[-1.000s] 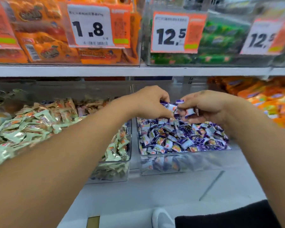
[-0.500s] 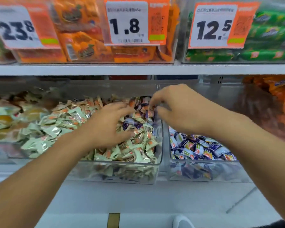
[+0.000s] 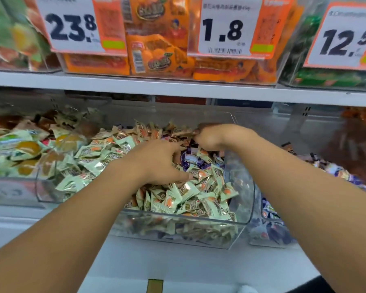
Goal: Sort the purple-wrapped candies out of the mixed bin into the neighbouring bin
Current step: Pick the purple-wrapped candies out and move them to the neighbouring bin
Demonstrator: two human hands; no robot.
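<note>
The mixed bin (image 3: 199, 220), a clear plastic tub, stands in the middle of the lower shelf, full of pale green candies (image 3: 188, 195). A few purple-wrapped candies (image 3: 189, 160) show near its centre. My left hand (image 3: 159, 161) lies palm down on the pile just left of them, thumb stretched out and fingertips dug in. My right hand (image 3: 211, 136) is at the back of the same bin, its curled fingers pinching a dark wrapper in the pile. The neighbouring bin (image 3: 268, 210) of purple candies sits to the right, mostly hidden by my right forearm.
Another clear bin (image 3: 13, 187) of green and orange sweets stands to the left. The upper shelf edge (image 3: 178, 89) runs close above, carrying orange packets and price tags (image 3: 226, 28). A white ledge (image 3: 178, 263) lies in front of the bins.
The view has swung left, from the purple bin to the mixed bin. Both hands left the purple bin and now reach into the mixed pile; the right hand went further back.
</note>
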